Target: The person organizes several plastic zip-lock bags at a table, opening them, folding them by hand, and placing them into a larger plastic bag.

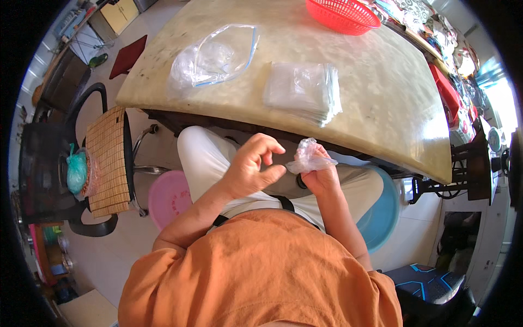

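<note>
My right hand (322, 173) grips a crumpled clear plastic bag (307, 157) over my lap, just short of the table's front edge. To the left of it, my left hand (258, 163) is raised with thumb and fingers apart and nothing between them. On the table (384, 102) ahead lies a stack of flat clear zip bags (300, 88). Farther left, a larger clear zip bag with a blue seal strip (245, 67) lies with its mouth spread, and crumpled clear plastic shows inside it.
A red plastic basket (345, 18) stands at the table's far side. Below, a pink basin (169, 200) is left of my legs and a blue basin (384, 216) right. An office chair with a bamboo mat (108, 163) holds a teal bag (77, 169).
</note>
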A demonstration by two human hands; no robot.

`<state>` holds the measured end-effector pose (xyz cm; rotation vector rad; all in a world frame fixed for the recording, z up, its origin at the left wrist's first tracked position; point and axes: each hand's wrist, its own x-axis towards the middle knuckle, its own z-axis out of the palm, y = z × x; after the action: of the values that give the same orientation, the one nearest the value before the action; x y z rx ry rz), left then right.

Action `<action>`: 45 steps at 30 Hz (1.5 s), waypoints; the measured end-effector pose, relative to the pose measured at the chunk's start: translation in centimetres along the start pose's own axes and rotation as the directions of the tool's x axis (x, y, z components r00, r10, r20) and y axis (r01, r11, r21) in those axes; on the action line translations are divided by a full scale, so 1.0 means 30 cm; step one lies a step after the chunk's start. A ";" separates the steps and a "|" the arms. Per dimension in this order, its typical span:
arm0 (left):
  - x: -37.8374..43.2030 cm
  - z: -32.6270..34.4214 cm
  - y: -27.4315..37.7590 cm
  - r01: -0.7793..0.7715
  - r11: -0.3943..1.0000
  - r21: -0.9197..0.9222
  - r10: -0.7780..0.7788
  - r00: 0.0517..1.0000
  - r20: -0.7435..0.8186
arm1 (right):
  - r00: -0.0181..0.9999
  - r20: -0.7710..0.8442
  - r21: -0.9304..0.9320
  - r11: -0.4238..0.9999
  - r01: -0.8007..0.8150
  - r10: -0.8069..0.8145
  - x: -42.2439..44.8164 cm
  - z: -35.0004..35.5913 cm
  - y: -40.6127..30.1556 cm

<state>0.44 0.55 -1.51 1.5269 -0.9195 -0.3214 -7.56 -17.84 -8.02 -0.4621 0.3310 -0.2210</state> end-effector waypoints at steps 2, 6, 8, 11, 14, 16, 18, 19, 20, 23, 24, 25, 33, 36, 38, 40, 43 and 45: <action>0.025 0.051 -0.009 -0.190 0.961 0.201 0.189 0.982 0.023 | 1.000 0.009 0.028 1.000 0.003 -0.004 -0.008 0.022 0.014; 0.044 0.081 -0.027 -0.133 0.935 0.329 0.148 0.989 -0.023 | 1.000 0.022 -0.043 0.999 0.001 0.000 -0.038 0.091 0.040; 0.046 0.074 -0.060 -0.049 0.962 0.267 0.069 0.995 -0.065 | 0.999 -0.043 -0.069 0.997 -0.017 0.014 -0.051 0.122 0.034; 0.047 0.060 -0.086 0.157 0.982 -0.102 -0.165 0.983 -0.084 | 1.000 -0.007 -0.064 0.998 0.011 -0.012 -0.039 0.069 0.023; 0.056 0.038 -0.072 0.306 0.884 -0.355 -0.356 0.931 -0.085 | 0.995 -0.051 -0.059 0.995 0.083 -0.086 -0.048 0.092 0.006; 0.051 0.027 -0.087 0.223 0.964 -0.143 -0.246 0.953 -0.174 | 0.986 -0.079 -0.055 0.989 0.140 -0.144 -0.045 0.092 0.003; 0.035 0.039 -0.045 0.040 0.990 0.139 -0.012 0.980 -0.197 | 0.973 -0.133 -0.054 0.982 0.184 -0.189 -0.031 0.096 0.013; 0.028 0.051 -0.023 -0.052 0.960 0.275 0.106 0.977 -0.184 | 0.964 -0.162 -0.055 0.977 0.204 -0.211 -0.026 0.097 0.020; 0.023 0.069 -0.020 -0.120 0.950 0.290 0.165 0.977 -0.137 | 0.964 -0.163 -0.023 0.978 0.209 -0.210 -0.022 0.097 0.028; 0.027 0.098 -0.013 -0.303 0.816 0.493 0.334 0.942 0.028 | 0.991 -0.095 0.017 0.995 0.099 -0.097 -0.017 0.071 0.032; 0.030 0.102 -0.018 -0.309 0.780 0.544 0.349 0.937 0.031 | 0.988 -0.116 0.053 0.993 0.107 -0.100 -0.014 0.079 0.044; 0.031 0.106 -0.028 -0.313 0.742 0.593 0.363 0.931 0.036 | 0.990 -0.115 0.077 0.993 0.088 -0.079 -0.018 0.089 0.046; 0.034 0.035 -0.093 -0.274 0.778 0.566 0.356 0.934 -0.038 | 0.998 -0.067 0.120 0.993 0.000 0.008 -0.041 0.100 0.003; 0.038 0.003 -0.085 -0.105 0.938 0.329 0.175 0.965 -0.193 | 0.998 -0.059 0.092 0.996 -0.015 0.021 -0.037 0.078 -0.015; 0.043 -0.016 -0.086 -0.006 0.990 0.142 0.042 0.967 -0.253 | 0.999 -0.043 0.087 0.996 -0.025 0.029 -0.036 0.069 -0.022; 0.052 -0.033 -0.094 0.056 0.994 -0.090 -0.079 0.959 -0.274 | 0.999 -0.034 0.080 0.996 -0.033 0.036 -0.037 0.067 -0.026; 0.072 -0.043 -0.069 0.036 0.981 -0.191 -0.086 0.961 -0.263 | 0.999 -0.035 -0.101 0.995 -0.014 0.010 -0.060 0.096 -0.025; 0.083 -0.040 -0.047 0.035 0.962 -0.269 -0.107 0.961 -0.256 | 0.988 0.132 -0.363 0.924 0.121 -0.078 -0.059 0.088 -0.013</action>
<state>3.35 -0.47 -1.82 1.3210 -0.5825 -0.2681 -8.29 -16.64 -5.15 -0.8645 0.2357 -0.2303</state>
